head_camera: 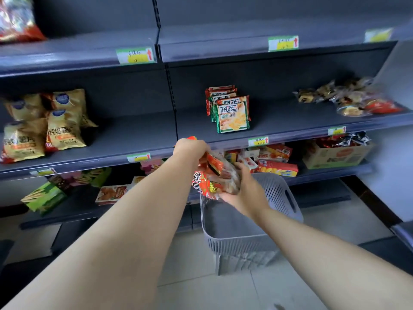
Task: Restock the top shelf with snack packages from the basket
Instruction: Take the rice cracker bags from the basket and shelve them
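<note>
- Two hands carry one snack package (211,175). My left hand (190,149) grips its upper end with curled fingers. My right hand (242,191) holds its lower end from beneath, fingers wrapped round it.
- Position: the package hangs just above the grey basket (237,245) on the floor. It is in front of the lower shelves and well below the top shelf (89,50).
- Keep both hands on it during the lift. I judge the wrapper soft and its contents loose.
- Grip lightly to avoid crushing.
- Clear each shelf lip on the way up.
- Set it on the top shelf, right of the red bag (17,21), label facing out.
- Release only once it rests steady.
</note>
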{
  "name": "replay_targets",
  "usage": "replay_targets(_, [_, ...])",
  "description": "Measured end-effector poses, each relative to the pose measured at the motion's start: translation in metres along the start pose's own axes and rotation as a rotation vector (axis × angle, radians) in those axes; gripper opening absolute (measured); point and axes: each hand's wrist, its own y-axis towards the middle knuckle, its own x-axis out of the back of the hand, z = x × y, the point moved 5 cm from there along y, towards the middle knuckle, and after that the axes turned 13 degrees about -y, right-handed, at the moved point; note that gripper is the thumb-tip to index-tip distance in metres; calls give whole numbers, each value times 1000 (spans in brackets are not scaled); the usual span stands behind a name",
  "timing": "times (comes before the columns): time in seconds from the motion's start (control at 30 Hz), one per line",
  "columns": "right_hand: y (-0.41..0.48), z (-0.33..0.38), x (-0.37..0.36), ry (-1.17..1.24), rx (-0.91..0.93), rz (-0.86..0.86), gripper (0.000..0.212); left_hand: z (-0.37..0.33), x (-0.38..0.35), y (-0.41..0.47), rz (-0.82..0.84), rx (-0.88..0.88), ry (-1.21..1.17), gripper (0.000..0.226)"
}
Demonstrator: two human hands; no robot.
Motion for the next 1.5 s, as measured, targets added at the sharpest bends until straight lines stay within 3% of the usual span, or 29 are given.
replay_targets(0.1, [4, -7, 7, 246, -159, 17, 67, -6, 23, 0, -38, -60, -52, 9])
replay_targets(0.2, [-2, -19, 8, 438, -255, 153, 64, -3, 57, 9, -161, -164, 86, 8])
replay_targets(0.3, [-10, -34, 9, 538, -297, 224, 73, 22, 77, 8, -222, -123, 165, 17])
replay_targets(0.33, [-14, -35, 12, 568, -302, 253, 69, 35, 79, 4, -225, -70, 152, 26])
replay_targets(0.43, [-24, -36, 26, 650, -272, 320, 42, 65, 78, -18, -217, 24, 174, 86])
replay_targets(0.5, [-25, -36, 35, 543, -205, 320, 47, 69, 70, -33, -192, -102, 294, 116])
replay_targets(0.57, [-26, -31, 45, 215, -97, 302, 65, 55, 51, -53, -124, -305, 359, 128])
replay_targets(0.67, [-29, -17, 51, -361, 141, 260, 63, 33, 8, -87, 94, -487, 557, 124])
replay_targets(0.77, [-39, -9, 54, -598, 346, 187, 59, 47, -32, -116, 355, -311, 1032, 105])
replay_targets(0.83, [-45, -9, 56, -636, 413, 178, 59, 63, -42, -130, 344, -225, 1378, 90])
replay_targets(0.93, [-54, -15, 56, -611, 459, 155, 63, 70, -50, -142, 172, -289, 1523, 59])
replay_targets(1.03, [-54, -24, 63, -531, 469, 70, 74, 75, -43, -140, 45, -226, 1458, 37])
replay_targets(1.13, [-51, -40, 78, -386, 317, 85, 101, 83, -21, -136, -96, -140, 1305, 33])
replay_targets(1.27, [-49, -63, 62, -183, -51, 336, 124, 93, 6, -142, -235, -77, 971, 30])
replay_targets(1.33, [-54, -71, 48, -54, -179, 430, 124, 99, 20, -150, -352, -66, 711, 33])
replay_targets(1.37, [-60, -73, 44, -19, -220, 475, 123, 105, 27, -154, -362, -68, 628, 35])
replay_targets(1.43, [-69, -78, 30, 87, -279, 590, 117, 117, 44, -163, -378, -25, 246, 28])
replay_targets(1.5, [-80, -75, 13, 294, -345, 728, 119, 121, 58, -172, -364, -50, 78, 20])
